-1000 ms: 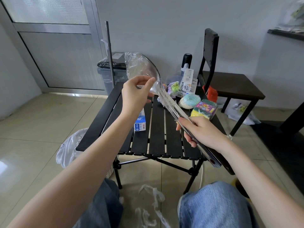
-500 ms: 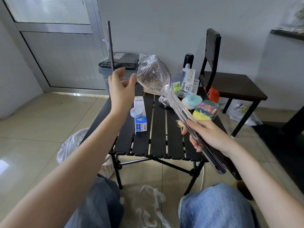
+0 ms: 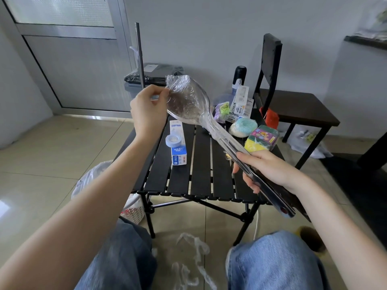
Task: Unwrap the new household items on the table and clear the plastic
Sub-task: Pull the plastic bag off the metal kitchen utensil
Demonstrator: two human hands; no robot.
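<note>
A tiled floor and grey wall surround a black slatted tabletop (image 3: 201,164). Above it the right hand (image 3: 270,170) grips the handle of a large ladle (image 3: 188,99) whose bowl and neck are wrapped in clear plastic film (image 3: 182,88); the left hand (image 3: 149,109) pinches that film at the bowl's edge. Unwrapping looks barely begun. Loose plastic scraps (image 3: 194,258) lie on the floor, not yet cleared. Sponges (image 3: 261,140), a scrubber (image 3: 243,126) and packets (image 3: 239,105) sit packaged. A blue-and-white box (image 3: 178,147) carries print too small to read with confidence.
</note>
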